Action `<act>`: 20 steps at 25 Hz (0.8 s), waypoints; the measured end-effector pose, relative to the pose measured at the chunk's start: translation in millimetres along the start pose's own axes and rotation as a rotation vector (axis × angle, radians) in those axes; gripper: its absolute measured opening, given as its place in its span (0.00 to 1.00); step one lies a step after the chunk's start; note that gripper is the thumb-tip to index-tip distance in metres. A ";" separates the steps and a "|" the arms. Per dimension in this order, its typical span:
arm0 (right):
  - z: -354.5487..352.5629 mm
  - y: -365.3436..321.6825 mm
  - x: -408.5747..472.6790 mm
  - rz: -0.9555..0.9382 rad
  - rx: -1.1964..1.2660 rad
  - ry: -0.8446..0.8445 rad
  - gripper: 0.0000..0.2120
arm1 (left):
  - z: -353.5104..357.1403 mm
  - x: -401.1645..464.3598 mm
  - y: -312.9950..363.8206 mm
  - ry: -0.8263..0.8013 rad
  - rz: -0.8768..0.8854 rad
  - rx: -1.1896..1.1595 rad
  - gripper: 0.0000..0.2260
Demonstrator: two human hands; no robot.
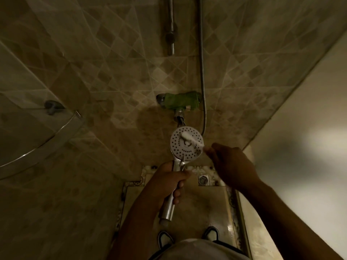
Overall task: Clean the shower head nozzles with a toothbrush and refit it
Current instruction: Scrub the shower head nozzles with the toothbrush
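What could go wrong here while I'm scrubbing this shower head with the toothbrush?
The left hand grips the detached shower head only by its chrome handle, so sideways brushing could twist it loose. The right hand pinches the toothbrush at its far end, so the bristles may skid off the nozzles. A dropped part could land by the floor drain. Dim light may hide missed nozzles.

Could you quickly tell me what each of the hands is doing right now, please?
Left hand: grips the shower head by its handle.
Right hand: holds the toothbrush, its head on the nozzle face.
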State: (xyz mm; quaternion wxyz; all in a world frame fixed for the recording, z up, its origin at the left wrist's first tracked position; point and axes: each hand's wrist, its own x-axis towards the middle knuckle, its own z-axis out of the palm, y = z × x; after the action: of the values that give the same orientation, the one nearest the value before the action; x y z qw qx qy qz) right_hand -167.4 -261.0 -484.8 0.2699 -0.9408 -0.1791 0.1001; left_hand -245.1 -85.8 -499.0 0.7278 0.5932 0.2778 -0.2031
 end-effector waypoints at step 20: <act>8.3 -2.9 1.6 -0.012 0.091 0.035 0.16 | -3.0 -1.2 -3.1 0.016 0.009 0.057 0.03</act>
State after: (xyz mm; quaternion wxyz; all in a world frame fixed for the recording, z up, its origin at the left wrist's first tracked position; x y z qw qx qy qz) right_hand -169.1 -254.1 -490.2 0.3162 -0.9280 -0.1751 0.0902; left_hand -248.4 -83.5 -501.0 0.7092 0.6167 0.2750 -0.2028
